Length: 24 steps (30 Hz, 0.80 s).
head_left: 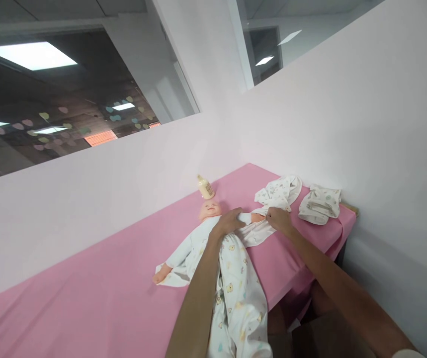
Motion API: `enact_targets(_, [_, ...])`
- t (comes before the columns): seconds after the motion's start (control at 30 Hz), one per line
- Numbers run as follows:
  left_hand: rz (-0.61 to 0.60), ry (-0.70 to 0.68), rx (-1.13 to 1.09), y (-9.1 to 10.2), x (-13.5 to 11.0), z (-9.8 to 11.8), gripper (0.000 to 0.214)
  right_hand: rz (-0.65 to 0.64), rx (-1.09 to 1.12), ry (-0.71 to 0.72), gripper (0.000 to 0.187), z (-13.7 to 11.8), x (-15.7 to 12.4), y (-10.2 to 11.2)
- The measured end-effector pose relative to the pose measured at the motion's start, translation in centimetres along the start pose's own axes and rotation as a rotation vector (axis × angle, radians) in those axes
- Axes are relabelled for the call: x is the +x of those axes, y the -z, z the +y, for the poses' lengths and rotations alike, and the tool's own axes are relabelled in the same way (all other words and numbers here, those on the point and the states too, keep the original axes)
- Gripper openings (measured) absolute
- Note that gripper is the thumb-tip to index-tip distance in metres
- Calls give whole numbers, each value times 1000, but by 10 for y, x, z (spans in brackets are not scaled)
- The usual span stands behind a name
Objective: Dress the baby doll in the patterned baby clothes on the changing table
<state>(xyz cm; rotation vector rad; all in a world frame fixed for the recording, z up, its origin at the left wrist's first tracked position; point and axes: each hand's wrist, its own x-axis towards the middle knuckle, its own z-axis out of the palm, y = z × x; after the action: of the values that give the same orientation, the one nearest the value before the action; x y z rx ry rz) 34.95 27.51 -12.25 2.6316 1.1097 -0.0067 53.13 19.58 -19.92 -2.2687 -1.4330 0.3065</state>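
Note:
A baby doll (211,209) in a white printed outfit lies on its back, its printed trouser legs (241,278) stretched toward me. My left hand (230,222) is closed around the doll's sleeved arm (245,218), thumb on the near side and fingers on the far side. My right hand (278,219) is closed at the tip of the doll's hand (258,217), which sticks out of the sleeve. White cloth (260,232) is spread under that arm. The doll's other hand (162,273) rests at the left on a white cloth corner.
A pink cloth (116,293) covers the table. Behind the doll's head stands a cream bottle (206,188). A crumpled white printed garment (282,191) and a folded printed cloth item (319,205) lie at the right. White walls (347,114) with windows close off the far sides.

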Motion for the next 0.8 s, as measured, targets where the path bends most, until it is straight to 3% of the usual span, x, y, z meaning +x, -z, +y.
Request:
enact_targets(0.3, [73, -105, 161, -21, 10, 9, 43, 31, 28, 41, 19, -1, -1, -1])
enact_targets(0.8, [55, -191, -164, -17, 6, 6, 28, 12, 11, 24, 19, -2, -2, -2])
